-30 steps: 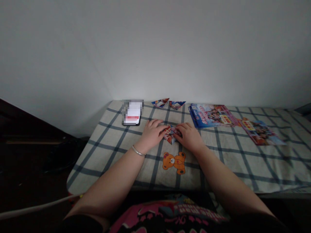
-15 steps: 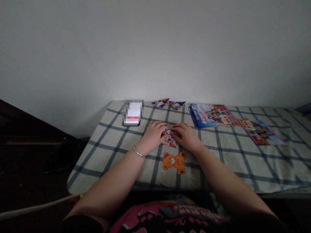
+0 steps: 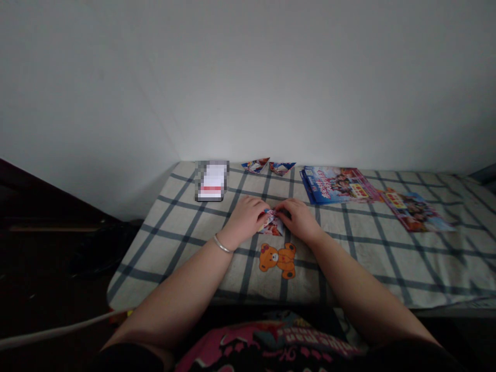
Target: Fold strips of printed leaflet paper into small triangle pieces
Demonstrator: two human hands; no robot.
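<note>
Since a second ago your left hand [image 3: 245,219] and right hand [image 3: 299,219] have closed in together, pinching the folded paper [image 3: 273,225] smaller at frame centre, just above the bear print [image 3: 278,260]

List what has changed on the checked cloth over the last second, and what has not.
Both hands, left hand and right hand, have closed in on the folded printed paper, which is now a smaller piece and sits slightly nearer the teddy bear print. Both keep pressing it against the checked cloth. The phone, two folded paper boats and leaflets stayed put.
</note>
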